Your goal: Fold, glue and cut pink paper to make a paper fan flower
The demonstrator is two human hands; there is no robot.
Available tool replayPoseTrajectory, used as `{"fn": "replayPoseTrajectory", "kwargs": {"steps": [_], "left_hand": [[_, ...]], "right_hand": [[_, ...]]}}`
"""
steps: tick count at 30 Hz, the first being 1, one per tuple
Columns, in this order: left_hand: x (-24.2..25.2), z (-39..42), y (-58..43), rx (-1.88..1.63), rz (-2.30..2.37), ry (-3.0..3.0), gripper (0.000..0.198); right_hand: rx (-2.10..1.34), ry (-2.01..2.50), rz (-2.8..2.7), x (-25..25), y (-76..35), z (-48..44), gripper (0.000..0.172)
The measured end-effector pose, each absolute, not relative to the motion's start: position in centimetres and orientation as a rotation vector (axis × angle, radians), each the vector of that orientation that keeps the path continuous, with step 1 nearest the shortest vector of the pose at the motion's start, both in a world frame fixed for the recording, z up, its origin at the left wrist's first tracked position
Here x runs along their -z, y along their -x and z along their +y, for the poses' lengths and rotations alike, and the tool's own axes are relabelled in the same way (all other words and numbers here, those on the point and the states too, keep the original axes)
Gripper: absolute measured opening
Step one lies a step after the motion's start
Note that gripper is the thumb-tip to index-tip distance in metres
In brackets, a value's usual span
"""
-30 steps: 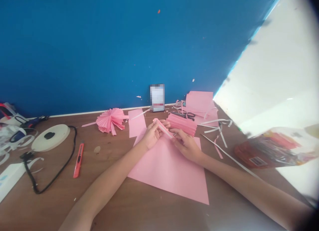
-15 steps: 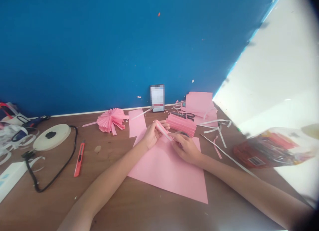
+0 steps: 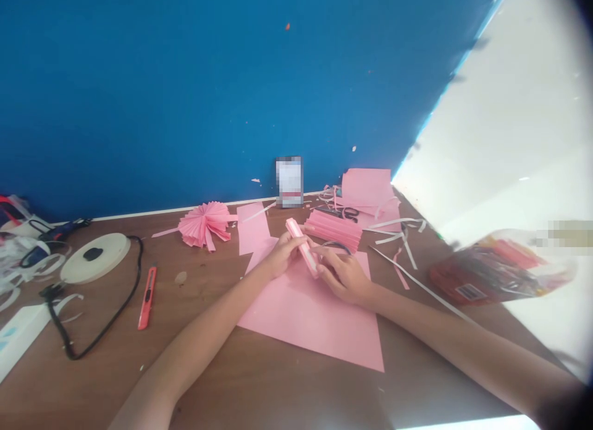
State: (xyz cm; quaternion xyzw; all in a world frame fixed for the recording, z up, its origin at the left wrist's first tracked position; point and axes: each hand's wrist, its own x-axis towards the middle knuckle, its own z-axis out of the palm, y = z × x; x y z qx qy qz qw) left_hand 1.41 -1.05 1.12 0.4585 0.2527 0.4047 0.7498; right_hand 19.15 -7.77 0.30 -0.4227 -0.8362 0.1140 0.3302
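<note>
A narrow strip of folded pink paper (image 3: 302, 248) is held between my two hands, slanting from upper left to lower right. My left hand (image 3: 283, 254) is closed around its upper part. At its lower end, the fingers of my right hand (image 3: 343, 274) pinch the edge. Beneath them lies a large flat pink sheet (image 3: 319, 331). Just behind my right hand sits a pleated pink paper (image 3: 334, 230). A pink paper fan rosette (image 3: 204, 225) rests to the left, beside a smaller pink sheet (image 3: 253, 228).
A red utility knife (image 3: 147, 298) and a round cream-coloured disc with a black cord (image 3: 95, 258) lie at left. A phone (image 3: 290, 181) leans on the blue wall. Scissors (image 3: 343, 214), paper scraps (image 3: 403, 244) and a plastic bag (image 3: 500, 270) are toward the right.
The folded paper has been turned so its white-edged face shows more, standing a little higher above my left hand. Both hands stay in nearly the same place.
</note>
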Motion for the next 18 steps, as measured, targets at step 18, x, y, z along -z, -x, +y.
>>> {"fn": "replayPoseTrajectory", "kwargs": {"steps": [18], "left_hand": [[-2.0,-0.99,-0.98,-0.647,0.702,-1.304,0.05]], "right_hand": [[0.155,1.57,-2.128,0.28,-18.94,-7.24,0.029]]}}
